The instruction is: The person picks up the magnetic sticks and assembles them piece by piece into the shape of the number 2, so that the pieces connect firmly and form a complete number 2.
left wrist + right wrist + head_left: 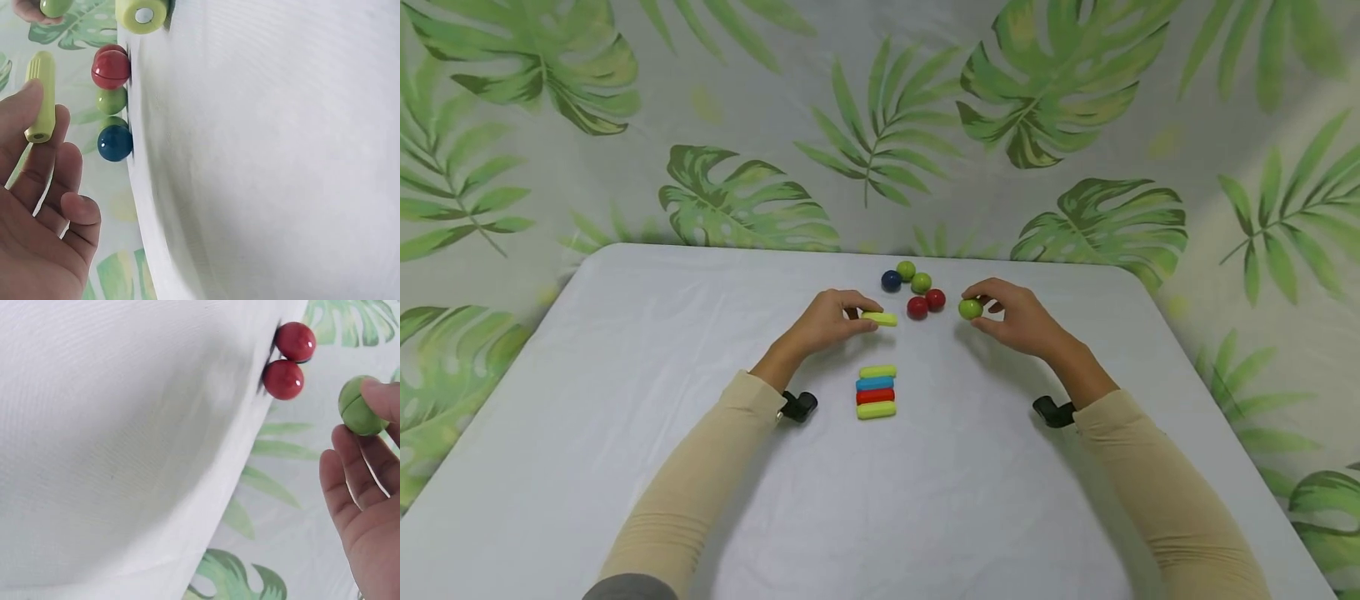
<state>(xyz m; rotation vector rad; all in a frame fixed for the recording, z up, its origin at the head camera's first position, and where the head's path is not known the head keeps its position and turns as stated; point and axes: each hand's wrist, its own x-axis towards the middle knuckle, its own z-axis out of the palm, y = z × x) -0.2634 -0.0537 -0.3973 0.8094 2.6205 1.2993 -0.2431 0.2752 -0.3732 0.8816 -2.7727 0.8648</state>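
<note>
Cloth point(970, 500), white, covers the desk point(587, 367), with leaf-print fabric point(917, 225) past the far edge. One grey shape point(631, 587), near left, is cut off and hard to identify. The left hand point(829, 318) pinches a yellow stick point(880, 318), the right hand point(1015, 318) a green ball point(970, 309), fingers closed just around each. Five balls point(917, 307) sit between, four sticks point(876, 397) nearer. Desk spreads wide leftward.

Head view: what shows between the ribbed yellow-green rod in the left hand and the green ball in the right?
Two red balls show between the ribbed yellow-green rod and the held green ball in the head view.
</note>
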